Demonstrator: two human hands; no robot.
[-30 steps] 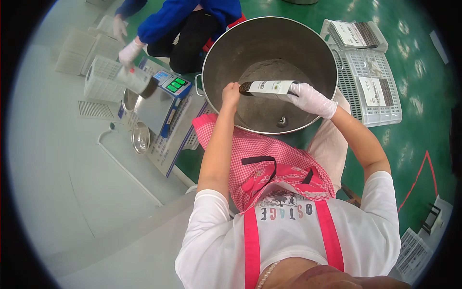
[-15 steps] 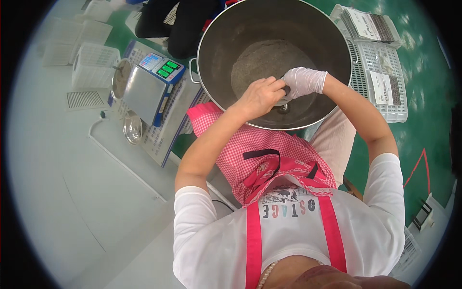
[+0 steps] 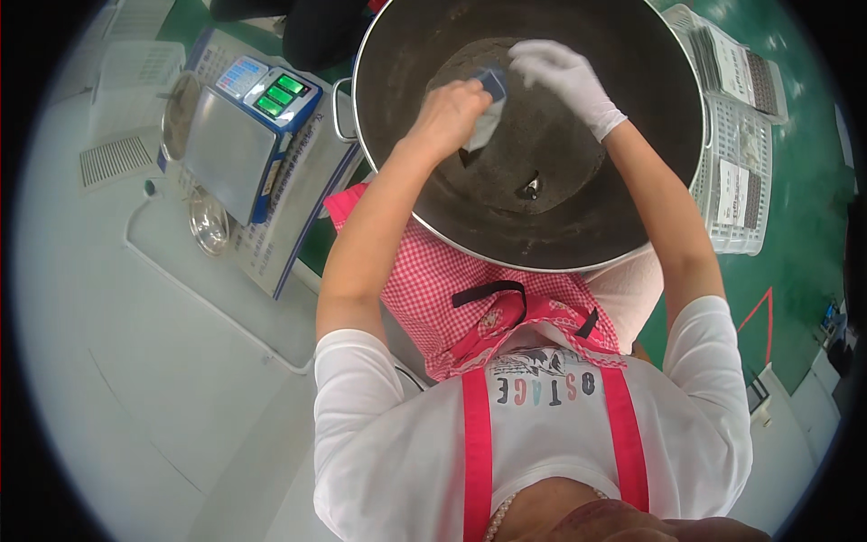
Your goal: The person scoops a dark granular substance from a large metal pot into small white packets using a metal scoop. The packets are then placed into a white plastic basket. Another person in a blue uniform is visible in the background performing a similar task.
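Big pot [image 3: 397, 99], upper centre of frame: metal, dull grey and smooth inside, rim brighter. Powder [image 3: 528, 149] in it: matt, fine-grained. Pouch [image 3: 489, 122], left of pot's middle: smooth-looking film, blurred. Right hand [image 3: 564, 79]: thin, smooth covering, wrinkled at wrist. Scale [image 3: 251, 135], upper left: satin metal plate [image 3: 226, 158], blue plastic housing [image 3: 301, 110]. Bowl [image 3: 208, 223] below it: polished metal. Apron [image 3: 420, 294], lower centre: matt checked cloth. Basket [image 3: 741, 237], upper right: plastic lattice. Floor [image 3: 799, 280], right: glossy.

pouch [image 3: 488, 125]: blurred, part behind left hand [image 3: 449, 116] | pot [image 3: 637, 217]: far rim cropped | co-worker's legs [image 3: 321, 34]: cropped
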